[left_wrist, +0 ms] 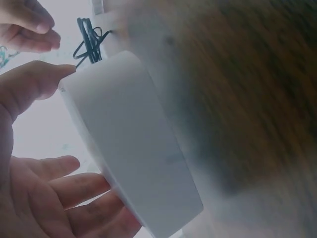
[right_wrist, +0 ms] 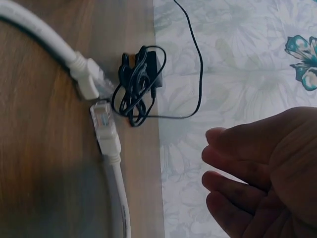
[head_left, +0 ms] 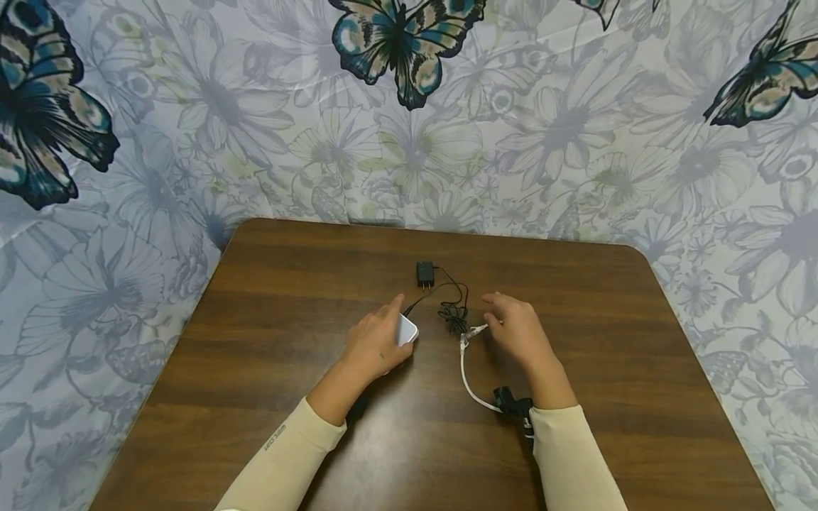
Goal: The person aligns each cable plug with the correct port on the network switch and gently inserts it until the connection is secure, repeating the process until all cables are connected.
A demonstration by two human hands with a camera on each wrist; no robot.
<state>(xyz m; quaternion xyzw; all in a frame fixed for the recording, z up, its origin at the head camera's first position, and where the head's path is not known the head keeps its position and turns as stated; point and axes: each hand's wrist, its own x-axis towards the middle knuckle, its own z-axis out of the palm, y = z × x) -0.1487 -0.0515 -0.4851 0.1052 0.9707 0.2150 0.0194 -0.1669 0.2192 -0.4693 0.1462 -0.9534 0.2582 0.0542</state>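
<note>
My left hand (head_left: 373,339) holds a small white box-shaped device (left_wrist: 129,139), thumb at one end and fingers along its side in the left wrist view. A thin black cord (head_left: 422,298) runs from the far end of the device. My right hand (head_left: 520,330) is beside a white network cable (head_left: 469,376), fingers loosely bent with nothing between them. In the right wrist view, the cable's two clear plugs (right_wrist: 103,119) lie close together on the table, apart from the fingers. Beside them lies the bundled black cord (right_wrist: 134,84).
A black power adapter (head_left: 424,274) with prongs lies behind the cord bundle on the brown wooden table (head_left: 255,404). A black object (head_left: 510,403) sits at the right wrist, by the white cable. Behind the table's far edge hangs a butterfly-patterned backdrop (head_left: 543,142).
</note>
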